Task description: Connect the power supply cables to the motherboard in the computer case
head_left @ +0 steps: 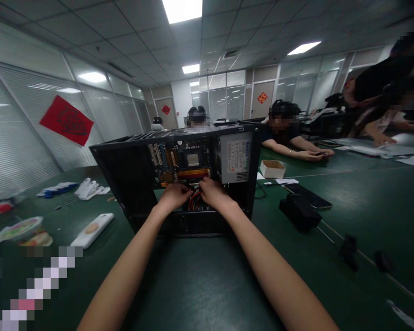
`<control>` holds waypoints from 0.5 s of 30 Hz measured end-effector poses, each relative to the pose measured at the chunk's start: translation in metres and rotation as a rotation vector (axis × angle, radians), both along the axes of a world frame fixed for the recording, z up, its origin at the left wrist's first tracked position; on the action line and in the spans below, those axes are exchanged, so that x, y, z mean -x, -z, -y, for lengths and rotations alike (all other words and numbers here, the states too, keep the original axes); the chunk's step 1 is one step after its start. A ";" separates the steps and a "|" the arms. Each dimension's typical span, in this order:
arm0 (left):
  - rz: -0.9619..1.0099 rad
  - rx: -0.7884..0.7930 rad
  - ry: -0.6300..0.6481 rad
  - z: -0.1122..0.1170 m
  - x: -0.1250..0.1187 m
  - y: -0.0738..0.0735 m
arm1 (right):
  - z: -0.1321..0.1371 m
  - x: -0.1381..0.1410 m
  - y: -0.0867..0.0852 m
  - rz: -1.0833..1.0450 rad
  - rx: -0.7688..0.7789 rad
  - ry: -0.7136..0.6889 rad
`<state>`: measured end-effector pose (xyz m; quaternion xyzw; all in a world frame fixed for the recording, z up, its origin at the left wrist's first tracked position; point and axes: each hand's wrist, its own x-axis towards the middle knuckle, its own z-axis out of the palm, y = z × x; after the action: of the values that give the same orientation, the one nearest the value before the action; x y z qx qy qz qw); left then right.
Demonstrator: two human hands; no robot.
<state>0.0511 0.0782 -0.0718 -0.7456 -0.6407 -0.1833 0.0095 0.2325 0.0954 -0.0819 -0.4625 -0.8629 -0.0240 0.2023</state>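
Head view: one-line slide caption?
Left hand and right hand near red cables inside an open computer case, below the motherboard.

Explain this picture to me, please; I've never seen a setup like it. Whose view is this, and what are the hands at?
There is no robot here. The single picture comes from a camera on a person's head, looking forward and down at their bare left hand and right hand. In front of them, an open computer case stands on a green table, showing its motherboard and power supply. Both hands reach inside, below the motherboard, by red and black cables; whether they grip anything is too small to tell. Left of the case lies a white smartphone; to the right are a small open box and a black smartphone.
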 end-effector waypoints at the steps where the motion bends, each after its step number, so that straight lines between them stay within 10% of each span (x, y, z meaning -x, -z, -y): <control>1: 0.019 0.020 -0.005 0.001 -0.001 0.003 | 0.000 0.000 0.000 0.003 0.001 -0.004; 15: 0.076 -0.003 -0.045 0.004 0.001 0.013 | -0.018 0.013 -0.010 0.243 -0.158 -0.094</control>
<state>0.0504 0.0740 -0.0847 -0.7235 -0.6570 -0.2119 -0.0097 0.2196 0.1136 -0.0717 -0.3978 -0.8972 -0.1380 0.1330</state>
